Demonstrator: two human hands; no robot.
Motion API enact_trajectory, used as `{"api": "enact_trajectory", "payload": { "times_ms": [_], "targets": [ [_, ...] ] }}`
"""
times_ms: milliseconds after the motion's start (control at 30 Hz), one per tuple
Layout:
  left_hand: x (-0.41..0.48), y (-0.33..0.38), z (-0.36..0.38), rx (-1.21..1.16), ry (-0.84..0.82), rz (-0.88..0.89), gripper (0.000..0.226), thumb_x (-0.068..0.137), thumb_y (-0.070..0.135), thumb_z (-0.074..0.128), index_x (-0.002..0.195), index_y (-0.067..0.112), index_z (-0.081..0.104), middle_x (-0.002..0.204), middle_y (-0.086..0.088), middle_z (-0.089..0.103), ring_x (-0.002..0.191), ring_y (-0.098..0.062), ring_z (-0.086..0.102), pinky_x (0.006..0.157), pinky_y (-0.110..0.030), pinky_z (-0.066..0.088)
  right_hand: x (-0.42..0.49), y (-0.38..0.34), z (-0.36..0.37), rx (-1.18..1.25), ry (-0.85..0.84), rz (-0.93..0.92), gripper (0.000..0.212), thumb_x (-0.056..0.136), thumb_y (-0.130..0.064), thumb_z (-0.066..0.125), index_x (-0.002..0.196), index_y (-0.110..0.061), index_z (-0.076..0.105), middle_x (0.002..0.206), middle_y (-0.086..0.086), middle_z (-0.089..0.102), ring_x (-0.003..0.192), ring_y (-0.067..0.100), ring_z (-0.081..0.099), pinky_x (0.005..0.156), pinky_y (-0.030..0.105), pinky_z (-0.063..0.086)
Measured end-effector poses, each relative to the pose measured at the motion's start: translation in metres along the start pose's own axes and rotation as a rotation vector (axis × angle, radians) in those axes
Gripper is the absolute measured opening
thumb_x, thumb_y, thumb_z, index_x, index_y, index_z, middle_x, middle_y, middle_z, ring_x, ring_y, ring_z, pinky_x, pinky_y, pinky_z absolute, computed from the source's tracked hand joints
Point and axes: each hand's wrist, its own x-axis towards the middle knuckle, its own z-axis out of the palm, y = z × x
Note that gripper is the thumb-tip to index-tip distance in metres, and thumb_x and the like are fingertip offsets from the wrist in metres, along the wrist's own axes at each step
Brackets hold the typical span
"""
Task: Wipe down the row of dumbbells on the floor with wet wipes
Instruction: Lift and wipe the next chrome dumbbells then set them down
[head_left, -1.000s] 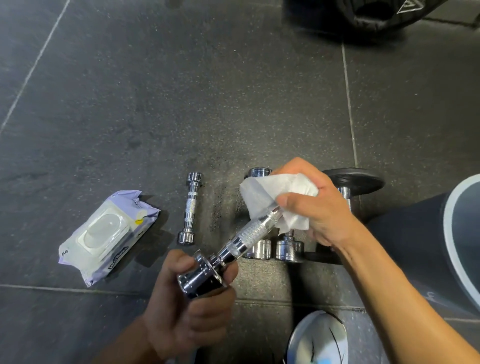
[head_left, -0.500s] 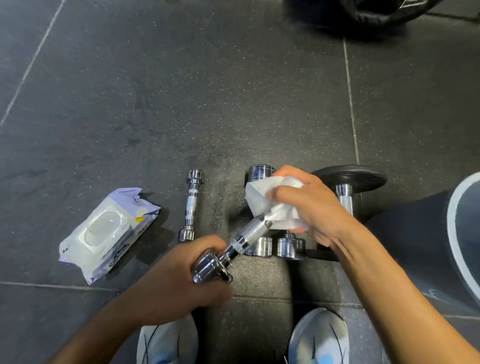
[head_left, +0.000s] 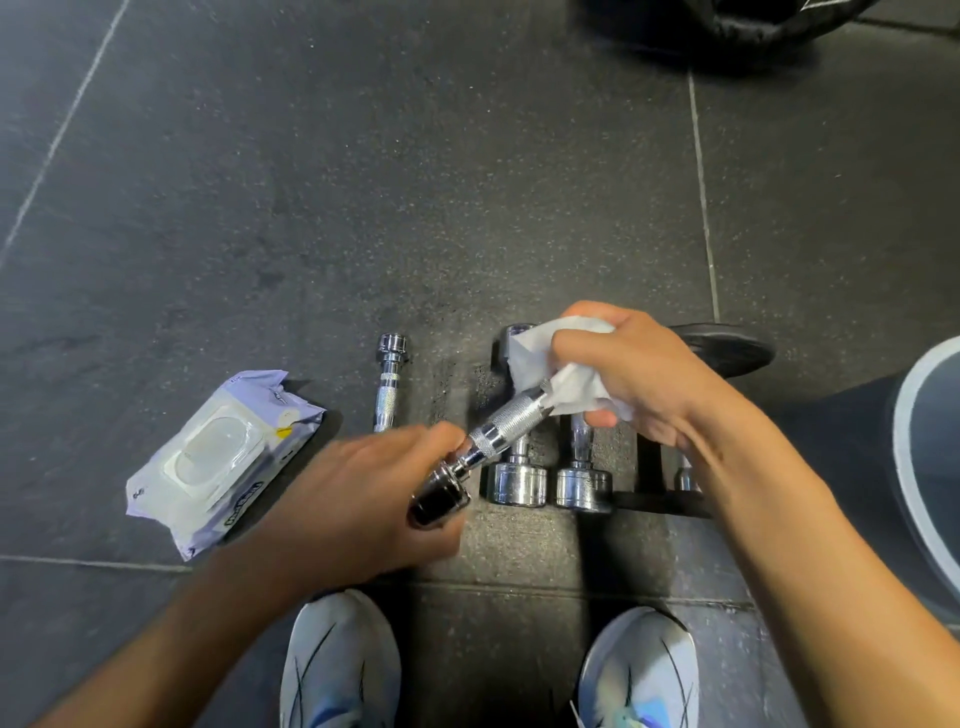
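Since a second ago the left hand (head_left: 363, 499) has rolled over on the lower head of the lifted dumbbell (head_left: 511, 418), so its back now faces up where the curled fingers showed before, and the right hand (head_left: 639, 374) has closed tighter over the upper end. Left fingers and thumb curl round the chrome head and collar, holding the bar slanted up to the right, clear of the floor (head_left: 311, 208). Right fingers and thumb clasp a white wet wipe (head_left: 540, 358) bunched round the top of the knurled grip, hiding the far head. Beneath the bar, two chrome dumbbells (head_left: 517, 480) lie side by side on the floor, with a black-plated dumbbell (head_left: 727, 345) just beside them to the right, partly behind the right wrist. A slimmer small dumbbell (head_left: 388, 384) lies to their left, its near end covered by the left hand. Farther left rests a lilac pack of wipes (head_left: 218, 462). Two pale shoes (head_left: 337, 665) stand at the bottom edge, and a dark object (head_left: 753, 21), cut off by the frame, sits at the top.
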Motion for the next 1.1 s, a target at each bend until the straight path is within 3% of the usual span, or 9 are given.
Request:
{"api": "enact_trajectory", "payload": {
  "times_ms": [67, 167, 367, 433, 533, 733, 867, 967, 1100],
  "targets": [
    [0.001, 0.001, 0.002, 0.252, 0.072, 0.036, 0.042, 0.072, 0.049, 0.060, 0.109, 0.029, 0.058, 0.085, 0.007, 0.062, 0.072, -0.023, 0.063, 0.059, -0.031, 0.040, 0.001, 0.002, 0.003, 0.009, 0.016, 0.065, 0.011, 0.082, -0.002, 0.059, 0.081, -0.012, 0.062, 0.058, 0.004, 0.059, 0.040, 0.015, 0.050, 0.042, 0.018, 0.030],
    [0.003, 0.003, 0.000, 0.001, 0.041, -0.123, 0.039, 0.070, 0.053, 0.062, 0.105, 0.038, 0.056, 0.081, 0.016, 0.061, 0.074, -0.010, 0.061, 0.061, -0.024, 0.038, 0.000, 0.006, 0.004, 0.048, 0.023, 0.051, 0.014, 0.080, 0.001, 0.058, 0.078, -0.013, 0.060, 0.063, 0.009, 0.054, 0.040, 0.017, 0.046, 0.041, 0.018, 0.031],
    [-0.004, 0.024, 0.021, -2.165, -0.604, -0.341, 0.043, 0.081, 0.043, 0.058, 0.105, 0.006, 0.057, 0.061, -0.004, 0.051, 0.047, -0.014, 0.038, 0.047, -0.024, 0.030, -0.014, 0.010, -0.012, 0.348, -0.208, -0.209, 0.022, 0.070, 0.003, 0.067, 0.084, -0.011, 0.056, 0.064, 0.004, 0.058, 0.045, 0.014, 0.054, 0.039, 0.019, 0.040],
    [-0.003, 0.027, 0.033, -2.413, -0.698, -0.322, 0.045, 0.087, 0.048, 0.045, 0.108, 0.009, 0.053, 0.061, 0.000, 0.044, 0.048, -0.013, 0.034, 0.048, -0.024, 0.033, -0.016, 0.004, -0.011, 0.334, -0.162, -0.268, 0.021, 0.069, -0.003, 0.071, 0.081, -0.014, 0.058, 0.064, 0.003, 0.056, 0.046, 0.014, 0.053, 0.039, 0.019, 0.040],
    [0.000, 0.026, 0.026, -2.108, -0.552, -0.263, 0.041, 0.089, 0.044, 0.059, 0.109, 0.008, 0.055, 0.068, -0.005, 0.052, 0.052, -0.013, 0.036, 0.051, -0.027, 0.028, -0.012, -0.004, -0.003, 0.209, 0.067, -0.289, 0.007, 0.081, -0.006, 0.066, 0.078, -0.011, 0.063, 0.064, 0.007, 0.051, 0.048, 0.017, 0.046, 0.043, 0.019, 0.030],
    [-0.007, 0.035, 0.018, -0.209, -0.001, -0.210, 0.041, 0.078, 0.052, 0.070, 0.108, 0.043, 0.045, 0.089, 0.018, 0.058, 0.079, -0.005, 0.055, 0.069, -0.028, 0.048, -0.003, -0.004, 0.017, 0.097, 0.373, -0.205, 0.016, 0.081, -0.011, 0.060, 0.083, 0.002, 0.069, 0.062, 0.014, 0.057, 0.049, 0.025, 0.048, 0.041, 0.027, 0.034],
    [-0.007, 0.051, 0.029, -0.409, 0.013, -0.381, 0.038, 0.073, 0.045, 0.076, 0.101, 0.040, 0.050, 0.079, 0.010, 0.064, 0.067, -0.007, 0.057, 0.058, -0.023, 0.045, -0.003, -0.004, 0.026, 0.001, 0.381, -0.217, 0.022, 0.083, -0.016, 0.057, 0.080, -0.015, 0.079, 0.060, 0.004, 0.060, 0.048, 0.020, 0.051, 0.042, 0.025, 0.036],
    [0.004, 0.041, 0.021, -0.583, -0.230, -0.364, 0.038, 0.078, 0.052, 0.074, 0.096, 0.023, 0.057, 0.080, -0.002, 0.067, 0.064, -0.010, 0.056, 0.067, -0.041, 0.050, -0.007, -0.007, 0.028, -0.060, 0.326, -0.216, 0.026, 0.084, -0.017, 0.057, 0.080, -0.024, 0.082, 0.057, -0.005, 0.060, 0.050, 0.013, 0.051, 0.043, 0.022, 0.038],
    [0.030, 0.041, 0.026, -0.853, -0.327, -0.331, 0.017, 0.089, 0.035, 0.076, 0.095, 0.022, 0.067, 0.081, 0.000, 0.069, 0.078, -0.009, 0.064, 0.076, -0.029, 0.050, -0.010, -0.010, 0.033, -0.178, 0.298, -0.300, 0.027, 0.082, -0.020, 0.060, 0.072, -0.034, 0.081, 0.057, -0.012, 0.065, 0.056, 0.006, 0.054, 0.053, 0.023, 0.041]
  ]
}}
